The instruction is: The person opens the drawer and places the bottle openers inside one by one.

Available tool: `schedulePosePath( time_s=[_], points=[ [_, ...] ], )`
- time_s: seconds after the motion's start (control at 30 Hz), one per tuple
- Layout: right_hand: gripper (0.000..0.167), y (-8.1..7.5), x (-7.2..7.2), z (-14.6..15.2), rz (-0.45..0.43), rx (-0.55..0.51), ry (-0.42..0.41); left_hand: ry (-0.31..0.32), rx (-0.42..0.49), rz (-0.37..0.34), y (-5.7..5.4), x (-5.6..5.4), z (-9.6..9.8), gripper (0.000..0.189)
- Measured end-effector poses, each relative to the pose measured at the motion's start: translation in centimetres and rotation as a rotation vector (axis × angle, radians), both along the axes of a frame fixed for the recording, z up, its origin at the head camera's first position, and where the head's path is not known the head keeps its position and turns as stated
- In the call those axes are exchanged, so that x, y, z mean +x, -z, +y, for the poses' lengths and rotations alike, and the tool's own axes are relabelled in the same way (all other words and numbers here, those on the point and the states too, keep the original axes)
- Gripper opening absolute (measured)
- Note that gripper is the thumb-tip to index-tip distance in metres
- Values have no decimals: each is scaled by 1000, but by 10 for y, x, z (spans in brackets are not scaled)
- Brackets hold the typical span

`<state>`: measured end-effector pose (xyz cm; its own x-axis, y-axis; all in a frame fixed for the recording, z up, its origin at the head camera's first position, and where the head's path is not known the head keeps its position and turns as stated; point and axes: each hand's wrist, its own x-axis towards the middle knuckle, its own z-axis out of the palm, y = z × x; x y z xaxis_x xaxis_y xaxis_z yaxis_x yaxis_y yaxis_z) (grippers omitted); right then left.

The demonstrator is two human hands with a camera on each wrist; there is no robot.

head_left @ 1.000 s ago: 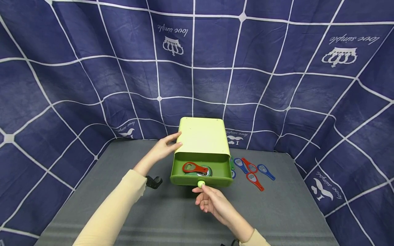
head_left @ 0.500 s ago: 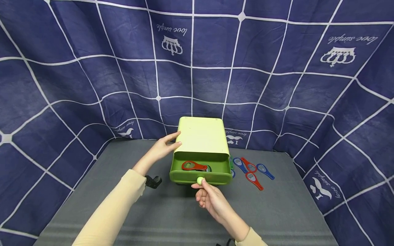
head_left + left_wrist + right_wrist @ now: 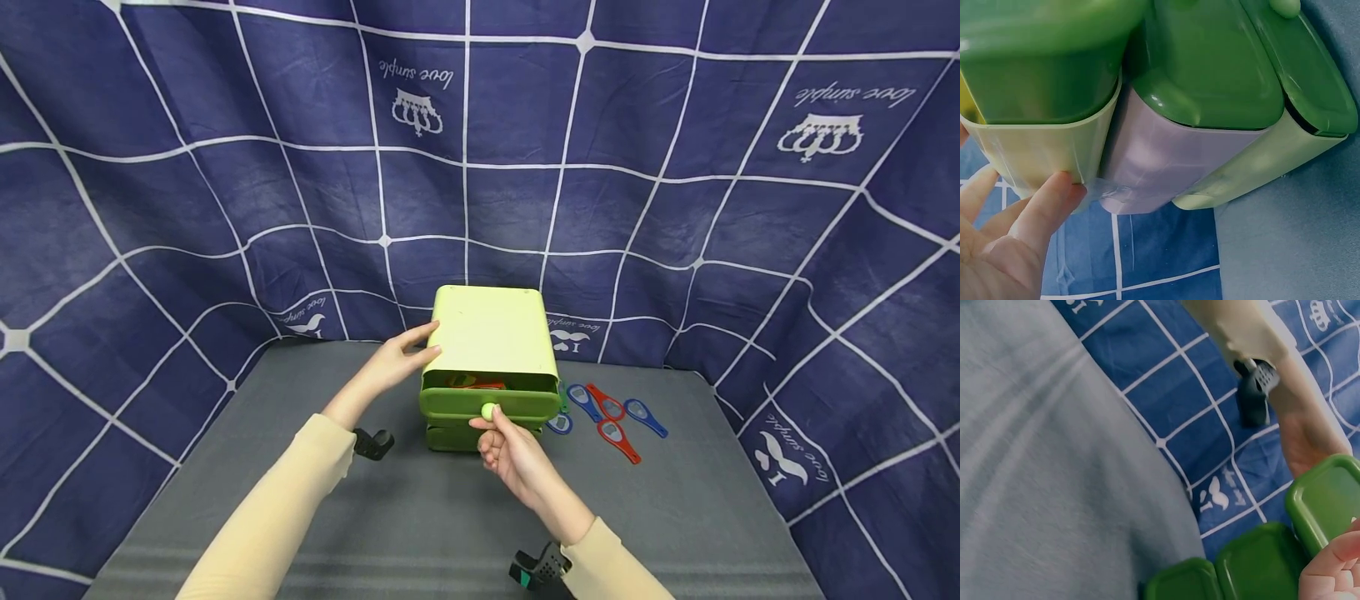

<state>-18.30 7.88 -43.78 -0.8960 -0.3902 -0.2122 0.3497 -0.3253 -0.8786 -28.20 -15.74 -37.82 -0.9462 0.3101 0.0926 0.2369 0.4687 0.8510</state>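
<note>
Your right hand (image 3: 521, 468) pinches the round light-green knob (image 3: 488, 412) of the glossy green top drawer (image 3: 450, 405), slightly out of its pale-yellow box-shaped cabinet (image 3: 495, 329). Your left hand (image 3: 393, 363), fingers extended, rests there. Step appears to be closing: push straight inward.

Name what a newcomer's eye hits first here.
Probably the pale yellow-green cabinet mid-frame in the head view, its green top drawer partly out. Next, the person's right grip pinching that drawer's round knob, with the left grip against the cabinet's left side. Then the red and blue paddle-shaped pieces on the grey table, to the cabinet's right.
</note>
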Motion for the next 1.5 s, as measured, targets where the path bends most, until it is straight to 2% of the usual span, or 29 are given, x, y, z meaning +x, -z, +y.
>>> schedulePosePath(
  time_s=[0.27, 0.5, 0.57, 0.73, 0.77, 0.8, 0.93, 1.03, 1.17, 1.23, 1.27, 1.43, 1.5],
  points=[
    [45, -2, -22, -3, 13, 12, 38, -16, 21, -1, 2, 0, 1, 62],
    [49, -4, -29, -5, 9, 16, 58, -24, 24, -9, 1, -1, 1, 62],
    [49, -5, -29, -5, 4, 18, 58, -27, 34, -16, -2, 2, 3, 61],
    [47, -6, -31, -3, 9, 35, 61, -22, 40, -29, -24, 18, 9, 59],
    [46, -6, -31, -3, 9, 38, 61, -18, 33, -22, -24, 18, 9, 59],
    [46, -6, -32, -3, 14, 43, 58, -16, 27, -16, -24, 17, 9, 58],
    [46, -5, -33, -1, 33, 65, 41, -18, 31, 12, -8, 6, 5, 60],
    [49, -4, -34, 0, 45, 94, 33, -24, 43, -3, -9, 7, 5, 61],
    [55, -3, -35, 0, 65, 128, 19, -24, 84, -57, -8, 6, 5, 60],
    [57, -2, -35, 1, 72, 136, 6, -27, 102, -68, 1, 1, 4, 61],
    [57, -1, -34, 2, 73, 138, 3, -27, 112, -81, 1, 2, 4, 61],
    [58, 8, -31, 5, 83, 156, 9, -25, 119, -90, 3, 0, 4, 61],
    [56, 13, -29, 6, 95, 201, 27, -24, 120, -93, 3, -1, 3, 61]
  ],
)
